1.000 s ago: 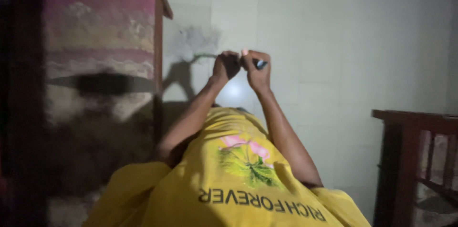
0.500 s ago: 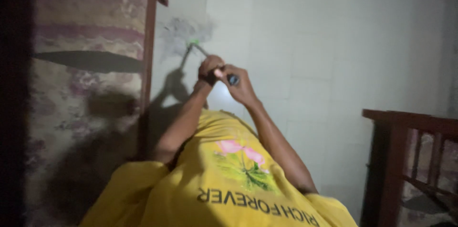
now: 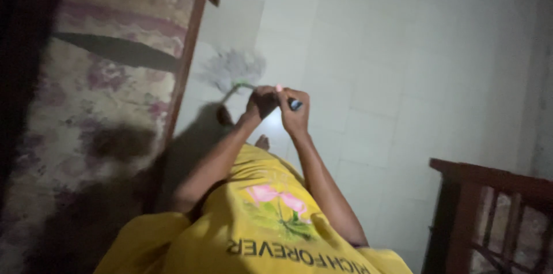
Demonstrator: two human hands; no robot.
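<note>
Near frame centre, slightly toward 11 o'clock, a broom [image 3: 235,71] lies with its pale bristle head spread on the tiled floor [image 3: 403,67], right beside the wooden bed frame [image 3: 187,61]. Thin green handle runs from the bristles toward 4 o'clock into both hands. Left hand [image 3: 262,101] closed around the handle, nearer the bristles. Right hand [image 3: 295,114] closed around the handle end, just at 3 o'clock of the left hand and touching it; dark tip of the handle sticks out past the right fingers [image 3: 291,96]. Both forearms reach up from 6 o'clock, out of a yellow shirt [image 3: 253,233] with a pink flower print. One bare foot [image 3: 262,142] visible just below the hands, another dark shape at 8 o'clock of the left hand, blurred, cannot tell what. Patterned mattress [image 3: 98,95] in pink and beige fills the 9 o'clock side, with dark shadows across it. Dark wooden furniture piece [image 3: 489,193] with slats sits at 4 o'clock, well apart from the hands. Dim light, bright patch on the floor tiles under the hands.
</note>
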